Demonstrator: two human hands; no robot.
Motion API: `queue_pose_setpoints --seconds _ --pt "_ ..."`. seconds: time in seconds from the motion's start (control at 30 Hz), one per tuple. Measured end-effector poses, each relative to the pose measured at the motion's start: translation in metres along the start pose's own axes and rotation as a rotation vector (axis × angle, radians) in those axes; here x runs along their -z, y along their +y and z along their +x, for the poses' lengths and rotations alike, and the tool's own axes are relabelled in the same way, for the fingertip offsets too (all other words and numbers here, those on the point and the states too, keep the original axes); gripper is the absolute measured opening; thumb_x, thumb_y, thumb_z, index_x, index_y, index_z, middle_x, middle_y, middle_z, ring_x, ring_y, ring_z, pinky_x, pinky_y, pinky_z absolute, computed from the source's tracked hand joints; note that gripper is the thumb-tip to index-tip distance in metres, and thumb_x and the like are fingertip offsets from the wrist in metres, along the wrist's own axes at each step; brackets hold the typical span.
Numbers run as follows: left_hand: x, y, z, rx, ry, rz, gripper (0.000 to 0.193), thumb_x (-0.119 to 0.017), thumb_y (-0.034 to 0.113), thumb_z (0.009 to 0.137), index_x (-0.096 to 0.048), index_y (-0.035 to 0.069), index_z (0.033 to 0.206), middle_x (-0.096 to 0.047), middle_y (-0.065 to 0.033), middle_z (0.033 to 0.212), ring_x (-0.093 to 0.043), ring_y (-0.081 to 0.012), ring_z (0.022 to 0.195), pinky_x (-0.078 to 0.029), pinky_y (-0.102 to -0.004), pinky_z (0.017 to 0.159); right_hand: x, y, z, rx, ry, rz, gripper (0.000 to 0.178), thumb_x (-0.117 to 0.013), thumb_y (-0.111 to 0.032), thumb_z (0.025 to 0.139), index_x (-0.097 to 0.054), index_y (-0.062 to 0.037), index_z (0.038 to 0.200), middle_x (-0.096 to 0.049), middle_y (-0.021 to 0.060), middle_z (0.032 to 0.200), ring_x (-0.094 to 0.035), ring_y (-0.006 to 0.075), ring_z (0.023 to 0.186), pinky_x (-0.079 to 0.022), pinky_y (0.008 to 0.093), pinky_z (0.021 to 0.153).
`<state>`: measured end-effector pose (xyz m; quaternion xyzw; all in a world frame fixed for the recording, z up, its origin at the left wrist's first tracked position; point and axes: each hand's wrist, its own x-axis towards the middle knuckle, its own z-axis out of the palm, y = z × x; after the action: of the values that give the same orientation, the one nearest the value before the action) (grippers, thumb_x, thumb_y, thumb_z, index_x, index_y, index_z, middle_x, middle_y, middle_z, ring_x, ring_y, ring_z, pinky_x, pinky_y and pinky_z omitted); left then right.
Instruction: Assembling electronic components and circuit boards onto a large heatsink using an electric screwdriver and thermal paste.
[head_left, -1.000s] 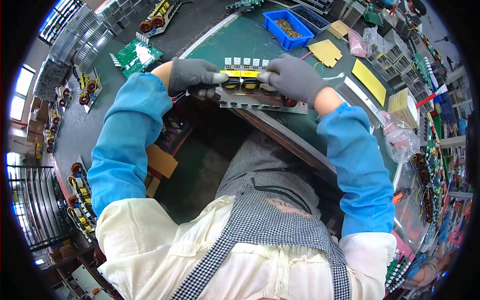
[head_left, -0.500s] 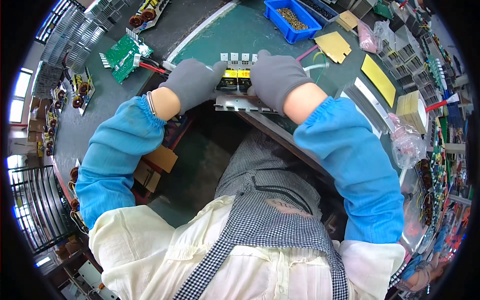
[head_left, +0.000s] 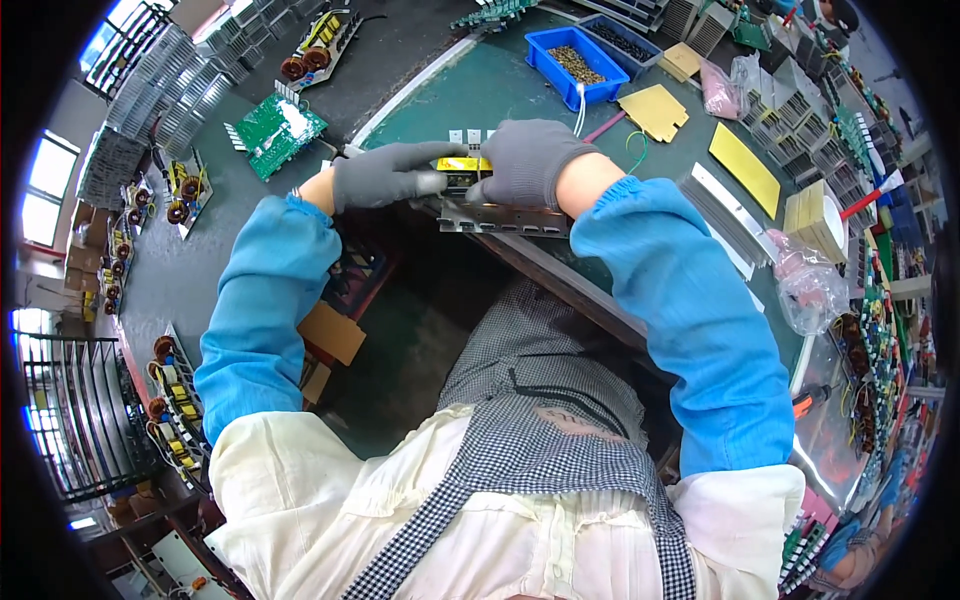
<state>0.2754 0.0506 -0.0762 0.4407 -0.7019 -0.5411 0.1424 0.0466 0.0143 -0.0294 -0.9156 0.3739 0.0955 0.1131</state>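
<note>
Left hand (head_left: 385,175), right hand (head_left: 527,160) clamped on board (head_left: 500,215) at desk (head_left: 480,95) edge, yellow part (head_left: 463,163) between fingertips. Step: seating part, judging by grip (gloves hide contact). Next move needs steady downward press.

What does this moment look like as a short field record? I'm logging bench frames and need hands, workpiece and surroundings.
left hand: grey-gloved left hand, fingers laid along the near side of the yellow component
right hand: grey-gloved right hand, gripping the assembly from the right
workpiece: metal heatsink bracket with a row of small white parts on top, at the edge of the green bench mat
beyond: blue parts bin, yellow card sheets
left side: green circuit board
sleeves: blue sleeve covers
</note>
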Motion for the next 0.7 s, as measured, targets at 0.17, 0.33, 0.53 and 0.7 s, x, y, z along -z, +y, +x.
queue_pose_setpoints --seconds 0.17,0.33,0.53,0.7 --pt "0.000 0.004 0.006 0.157 -0.078 0.133 0.070 -0.067 0.026 0.093 -0.032 0.009 0.151 -0.068 -0.0119 0.095 -0.067 -0.0240 0.077 -0.053 -0.0378 0.071 -0.020 -0.009 0.009 0.050 0.090 -0.153 0.042 -0.071 -0.032 0.078 -0.068 0.0007 0.104 -0.070 0.0218 0.088 -0.072 0.0351 0.083 -0.057 0.0437 0.073" --pt "-0.022 -0.014 0.007 0.007 0.241 1.072 0.053 -0.071 0.026 0.086 -0.045 0.003 0.127 -0.067 -0.0214 0.081 -0.066 -0.0430 0.077 -0.052 -0.0502 0.067 -0.051 -0.007 0.009 -0.027 0.288 -0.084 0.030 -0.072 -0.028 0.082 -0.065 -0.0029 0.097 -0.067 0.0139 0.092 -0.071 0.0335 0.079 -0.057 0.0425 0.068" --pt "-0.009 -0.005 0.003 0.031 0.174 0.558 0.073 -0.075 0.045 0.084 -0.044 0.011 0.140 -0.065 -0.0238 0.108 -0.064 -0.0383 0.108 -0.050 -0.0434 0.093 -0.009 0.026 -0.005 0.054 0.126 0.080 0.050 -0.067 -0.047 0.087 -0.070 -0.0036 0.111 -0.066 0.0190 0.114 -0.067 0.0372 0.101 -0.053 0.0449 0.087" --pt "-0.008 0.028 0.024 0.000 0.263 0.601 0.063 -0.073 0.050 0.084 -0.060 0.009 0.131 -0.061 -0.0174 0.122 -0.060 -0.0336 0.115 -0.047 -0.0409 0.098 0.009 0.049 -0.014 -0.107 -0.188 -0.007 0.050 -0.061 -0.049 0.092 -0.069 -0.0053 0.116 -0.069 0.0202 0.108 -0.067 0.0368 0.100 -0.051 0.0447 0.088"
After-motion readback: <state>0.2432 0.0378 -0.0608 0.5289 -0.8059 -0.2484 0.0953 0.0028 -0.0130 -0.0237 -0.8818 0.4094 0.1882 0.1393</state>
